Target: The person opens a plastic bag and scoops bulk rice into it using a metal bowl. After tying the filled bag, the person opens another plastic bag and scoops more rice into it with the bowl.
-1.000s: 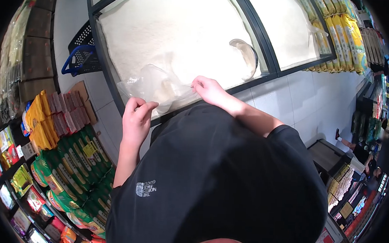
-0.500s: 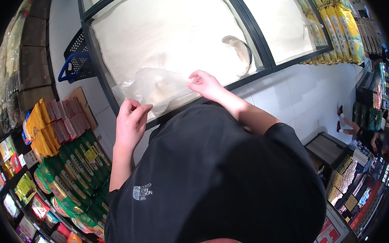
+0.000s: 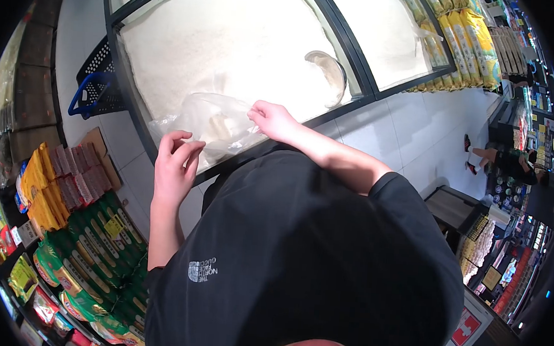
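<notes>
A clear plastic bag (image 3: 195, 114) lies over the near edge of a bin of white, fine-grained loose food (image 3: 228, 37), with a small whitish amount showing in it. My right hand (image 3: 272, 121) pinches the bag's right edge. Beside the bag's left end is my left hand (image 3: 177, 160), its fingers bent and apart; no grip on the film shows. A curved scoop (image 3: 329, 80) rests on the white contents near the bin's right side. What the grains are, I cannot tell.
Dark frame bars (image 3: 342, 34) divide the bin. A black basket with a blue handle (image 3: 98, 86) stands left of it. Yellow bags (image 3: 469, 42) are stacked at upper right, green packs (image 3: 94, 250) at lower left. A person (image 3: 506, 160) is farther off at right.
My left hand's fingers have spread from a pinch at the bag's edge. The right hand stays at the bag. The whole view has shifted slightly, with the scene moving left.
</notes>
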A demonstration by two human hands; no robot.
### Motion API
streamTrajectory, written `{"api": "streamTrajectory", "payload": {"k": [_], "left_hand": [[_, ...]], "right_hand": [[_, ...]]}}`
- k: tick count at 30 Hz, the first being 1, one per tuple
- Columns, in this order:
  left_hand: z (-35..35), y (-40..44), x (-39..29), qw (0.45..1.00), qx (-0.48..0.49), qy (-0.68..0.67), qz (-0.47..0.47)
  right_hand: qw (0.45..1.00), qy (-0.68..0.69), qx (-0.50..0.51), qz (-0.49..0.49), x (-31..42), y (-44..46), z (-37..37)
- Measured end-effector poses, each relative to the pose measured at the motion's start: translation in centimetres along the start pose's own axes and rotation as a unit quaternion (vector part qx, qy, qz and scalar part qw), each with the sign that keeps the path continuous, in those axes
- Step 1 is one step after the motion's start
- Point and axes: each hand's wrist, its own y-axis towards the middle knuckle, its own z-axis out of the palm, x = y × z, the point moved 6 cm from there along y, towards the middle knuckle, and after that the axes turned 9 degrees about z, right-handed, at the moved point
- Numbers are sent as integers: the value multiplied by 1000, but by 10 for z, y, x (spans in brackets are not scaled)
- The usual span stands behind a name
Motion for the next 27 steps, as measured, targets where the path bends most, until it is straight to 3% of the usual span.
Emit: {"api": "streamTrajectory", "payload": {"k": [6, 12, 13, 16, 21, 24, 27], "left_hand": [[-20, -6, 0, 1000, -28, 0, -14], [20, 16, -20, 994, 11, -29, 100], [34, 18, -25, 992, 23, -34, 121], [66, 18, -39, 985, 72, -36, 156], [92, 9, -46, 973, 58, -54, 216], [95, -2, -37, 970, 59, -101, 211], [62, -3, -35, 973, 73, -130, 177]], "right_hand": [[952, -174, -66, -243, 43, -42, 8], [987, -37, -29, -155, 75, -57, 12], [974, -69, -32, -213, 73, -50, 15], [994, 34, 100, 8, 50, -34, 17], [960, 126, 152, 199, 49, -52, 21], [985, -76, 78, 136, 25, -26, 18], [981, -180, 8, 78, 19, -8, 16]]}}
